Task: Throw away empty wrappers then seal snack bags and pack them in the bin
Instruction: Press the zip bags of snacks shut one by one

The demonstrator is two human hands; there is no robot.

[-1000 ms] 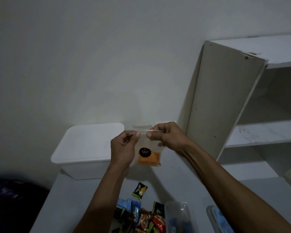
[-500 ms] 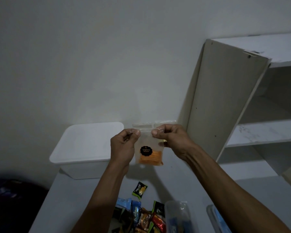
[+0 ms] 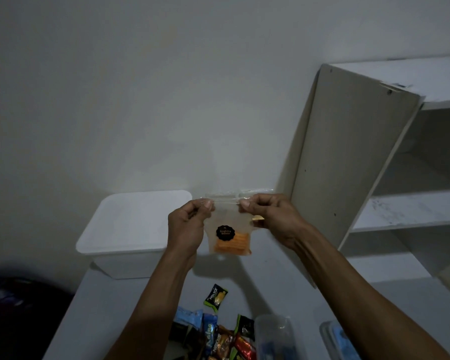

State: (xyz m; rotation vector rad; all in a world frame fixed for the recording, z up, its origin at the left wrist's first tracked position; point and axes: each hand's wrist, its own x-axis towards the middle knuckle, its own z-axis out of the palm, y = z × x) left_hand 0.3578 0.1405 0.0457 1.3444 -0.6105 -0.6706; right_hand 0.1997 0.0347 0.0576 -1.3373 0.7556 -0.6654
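Both hands hold a clear snack bag up in the air above the table, in front of the wall. The left hand pinches the bag's top strip at its left end between thumb and curled fingers; the right hand pinches the same strip further right, its fingers wrapped round the bag's upper right corner. The bag hangs upright between them — a round black label sits on its front, and orange snacks fill its lower part. Whether the strip is pressed closed along its length cannot be told. Behind the left hand a white bin stands on the table with its lid on, against the wall. At the near edge lies a heap of small wrappers, one green-and-black packet apart from the rest, with a clear tub just beside the heap. A white shelf unit stands to the right.
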